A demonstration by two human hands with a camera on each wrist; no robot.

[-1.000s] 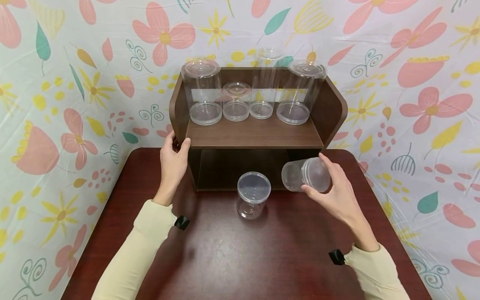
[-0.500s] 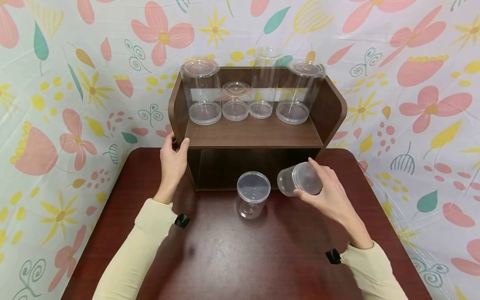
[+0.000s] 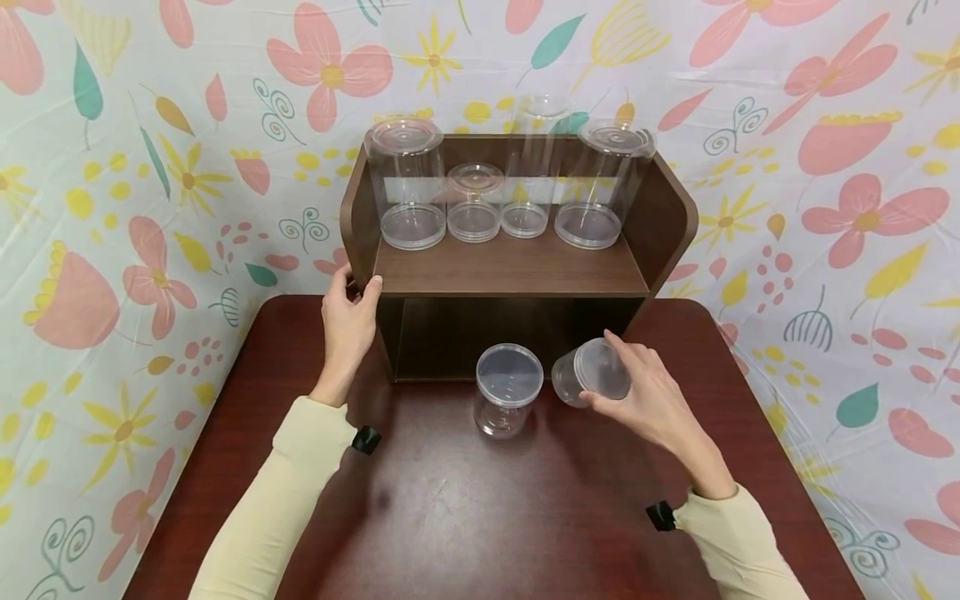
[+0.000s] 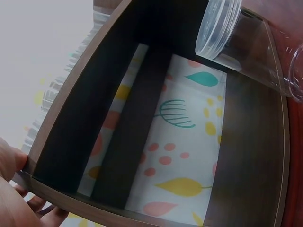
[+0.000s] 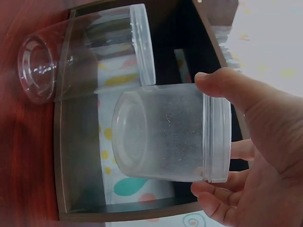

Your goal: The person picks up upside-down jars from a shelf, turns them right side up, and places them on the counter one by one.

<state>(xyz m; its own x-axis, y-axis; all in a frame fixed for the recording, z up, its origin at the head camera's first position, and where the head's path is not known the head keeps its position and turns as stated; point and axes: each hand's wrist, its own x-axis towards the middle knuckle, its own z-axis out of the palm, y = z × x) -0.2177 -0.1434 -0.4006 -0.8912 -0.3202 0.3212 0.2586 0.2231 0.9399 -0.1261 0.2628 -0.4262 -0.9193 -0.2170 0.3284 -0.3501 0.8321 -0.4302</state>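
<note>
My left hand point(image 3: 348, 327) grips the left side panel of a dark brown two-tier shelf point(image 3: 510, 273), thumb at the front edge and fingers behind. In my right hand point(image 3: 660, 404) is a frosted clear plastic jar point(image 5: 165, 135), pinched around its lid point(image 5: 218, 137) by thumb and fingers. The held jar tilts, base toward the left, in front of the shelf's lower opening. Just left of it, a second clear jar point(image 3: 501, 417) with a translucent lid point(image 3: 510, 375) stands upright on the table, in front of the shelf.
On the upper shelf stands a row of clear containers, among them a wide left one point(image 3: 411, 225), a short one point(image 3: 473, 221), a tall narrow one point(image 3: 523, 218) and a wide right one point(image 3: 588, 225). The dark red table point(image 3: 450, 517) meets a flowered cloth backdrop point(image 3: 187, 125).
My right hand has carried the held jar left and slightly down, closer to the standing jar, and its tilt has lessened. The left hand keeps its place on the shelf.
</note>
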